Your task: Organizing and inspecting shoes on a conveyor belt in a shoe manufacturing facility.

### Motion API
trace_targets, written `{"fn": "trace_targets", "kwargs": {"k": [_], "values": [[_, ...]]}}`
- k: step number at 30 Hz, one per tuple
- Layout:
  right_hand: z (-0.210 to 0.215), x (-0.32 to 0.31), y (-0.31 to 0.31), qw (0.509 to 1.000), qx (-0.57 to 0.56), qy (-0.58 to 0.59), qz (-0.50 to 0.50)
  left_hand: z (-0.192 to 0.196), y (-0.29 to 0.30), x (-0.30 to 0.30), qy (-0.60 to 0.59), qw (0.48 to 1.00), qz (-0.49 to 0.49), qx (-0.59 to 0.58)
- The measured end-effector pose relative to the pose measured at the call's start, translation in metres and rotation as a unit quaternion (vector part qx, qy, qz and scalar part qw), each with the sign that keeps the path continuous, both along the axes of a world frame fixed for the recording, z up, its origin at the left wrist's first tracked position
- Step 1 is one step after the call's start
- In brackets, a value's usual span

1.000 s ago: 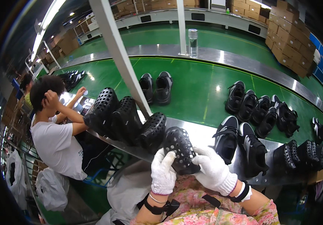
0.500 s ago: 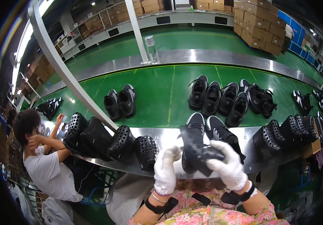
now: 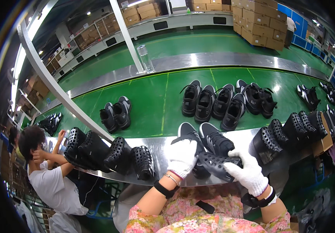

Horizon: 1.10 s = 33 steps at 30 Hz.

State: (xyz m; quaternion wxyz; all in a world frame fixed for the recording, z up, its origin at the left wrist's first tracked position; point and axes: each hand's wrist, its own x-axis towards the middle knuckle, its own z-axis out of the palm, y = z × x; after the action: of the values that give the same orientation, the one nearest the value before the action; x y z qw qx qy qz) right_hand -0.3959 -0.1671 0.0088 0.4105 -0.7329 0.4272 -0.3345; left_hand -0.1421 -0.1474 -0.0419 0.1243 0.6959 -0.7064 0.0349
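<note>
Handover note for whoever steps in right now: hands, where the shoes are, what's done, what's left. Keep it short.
Left hand: white glove, resting on a black sneaker at the near edge of the green belt.
Right hand: white glove, gripping a black perforated shoe mould over the steel ledge.
A second black sneaker lies beside the first.
Done: several dark sneaker pairs already sit further out on the belt.
Left: mould not yet set down; rows of perforated moulds line the ledge on both sides.
</note>
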Motion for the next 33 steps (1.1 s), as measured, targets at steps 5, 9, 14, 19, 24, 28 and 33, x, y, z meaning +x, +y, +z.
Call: {"fn": "trace_targets", "kwargs": {"k": [5, 9, 14, 19, 24, 28, 33], "values": [[0.035, 0.025, -0.01, 0.983, -0.056, 0.137, 0.109, 0.012, 0.005, 0.018, 0.042, 0.998, -0.016, -0.048], [0.031, 0.067, -0.006, 0.955, -0.134, 0.229, 0.132, 0.025, 0.005, 0.011, 0.146, 0.989, -0.022, 0.013], [-0.017, 0.104, -0.016, 0.953, -0.181, 0.218, 0.11, 0.01, 0.004, 0.028, 0.207, 0.974, -0.062, -0.071], [0.009, 0.084, -0.024, 0.964, -0.032, 0.13, 0.232, 0.006, 0.043, 0.033, 0.31, 0.94, -0.015, -0.145], [-0.009, 0.064, -0.034, 0.924, 0.338, -0.053, 0.171, -0.004, 0.076, -0.001, 0.394, 0.904, 0.163, -0.028], [-0.009, 0.076, -0.043, 0.942, 0.271, 0.046, 0.194, 0.002, 0.065, 0.002, 0.514, 0.847, 0.137, 0.004], [-0.049, 0.104, -0.043, 0.97, 0.11, 0.123, 0.177, -0.024, 0.053, 0.015, 0.466, 0.865, 0.185, -0.003]]}}
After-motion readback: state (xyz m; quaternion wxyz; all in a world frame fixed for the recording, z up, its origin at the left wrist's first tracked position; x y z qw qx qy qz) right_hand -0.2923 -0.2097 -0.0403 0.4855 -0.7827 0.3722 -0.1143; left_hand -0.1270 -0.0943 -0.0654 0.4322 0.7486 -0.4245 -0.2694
